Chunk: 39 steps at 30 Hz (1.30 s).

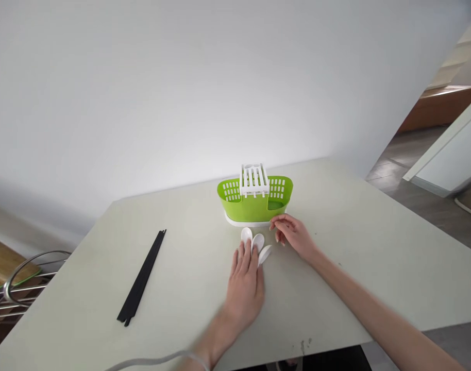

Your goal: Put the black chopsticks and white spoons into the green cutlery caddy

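Note:
My left hand (244, 288) lies flat over several white spoons (258, 241), fingers stretched out along them. The spoon bowls poke out past the fingertips, while the handles are hidden under the hand. To the right, my right hand (291, 234) is held with loosely bent fingers apart and nothing seen in them, close to the front right of a cutlery basket. That green cutlery basket (245, 210) stands upright on a white base tray (245, 223). A slotted white piece (254, 179) sits across its middle, with white rounded shapes partly visible at its top.
On the left of the pale table (189, 247) lies a bundle of black chopsticks (143, 278). A white wall rises behind the basket. A grey cable (154, 359) crosses my left wrist. Beyond the table's left edge is a metal rack (17, 288) with a wooden board (5, 263).

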Tool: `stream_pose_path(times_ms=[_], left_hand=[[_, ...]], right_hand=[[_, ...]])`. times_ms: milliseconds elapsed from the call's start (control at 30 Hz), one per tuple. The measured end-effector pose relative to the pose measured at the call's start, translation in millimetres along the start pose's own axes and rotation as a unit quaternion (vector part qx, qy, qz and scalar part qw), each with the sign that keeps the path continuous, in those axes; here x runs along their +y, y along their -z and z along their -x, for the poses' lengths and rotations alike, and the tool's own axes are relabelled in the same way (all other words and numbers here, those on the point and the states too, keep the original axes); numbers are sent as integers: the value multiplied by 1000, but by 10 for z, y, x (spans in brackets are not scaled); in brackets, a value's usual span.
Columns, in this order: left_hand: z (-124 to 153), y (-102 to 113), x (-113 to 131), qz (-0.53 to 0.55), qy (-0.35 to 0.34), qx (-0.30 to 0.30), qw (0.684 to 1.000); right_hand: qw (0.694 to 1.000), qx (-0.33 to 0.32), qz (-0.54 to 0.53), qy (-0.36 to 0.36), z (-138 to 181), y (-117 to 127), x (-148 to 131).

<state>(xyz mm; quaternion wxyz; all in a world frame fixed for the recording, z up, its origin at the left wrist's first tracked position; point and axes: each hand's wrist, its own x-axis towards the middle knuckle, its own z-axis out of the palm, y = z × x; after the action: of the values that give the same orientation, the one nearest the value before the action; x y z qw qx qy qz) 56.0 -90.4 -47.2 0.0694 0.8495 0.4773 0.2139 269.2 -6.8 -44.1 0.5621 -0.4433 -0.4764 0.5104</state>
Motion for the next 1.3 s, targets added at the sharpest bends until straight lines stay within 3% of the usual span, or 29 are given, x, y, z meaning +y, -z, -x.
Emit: stream_pose_path(times_ms=[267,567,1067,1300], left_hand=[[-119,-268,404,44,10,-19,999],[-243,-453,689,126,34,-35,991],[-279,-450,749,138,41,-41,989],[-267,-466,749,144,32,-45,988]], right_hand=[[995,83,53,23,114,339,5],[977,112,173,51,149,386,76],[960,51,256,105,152,318,-43],[976,19,215,41,195,359,-45]])
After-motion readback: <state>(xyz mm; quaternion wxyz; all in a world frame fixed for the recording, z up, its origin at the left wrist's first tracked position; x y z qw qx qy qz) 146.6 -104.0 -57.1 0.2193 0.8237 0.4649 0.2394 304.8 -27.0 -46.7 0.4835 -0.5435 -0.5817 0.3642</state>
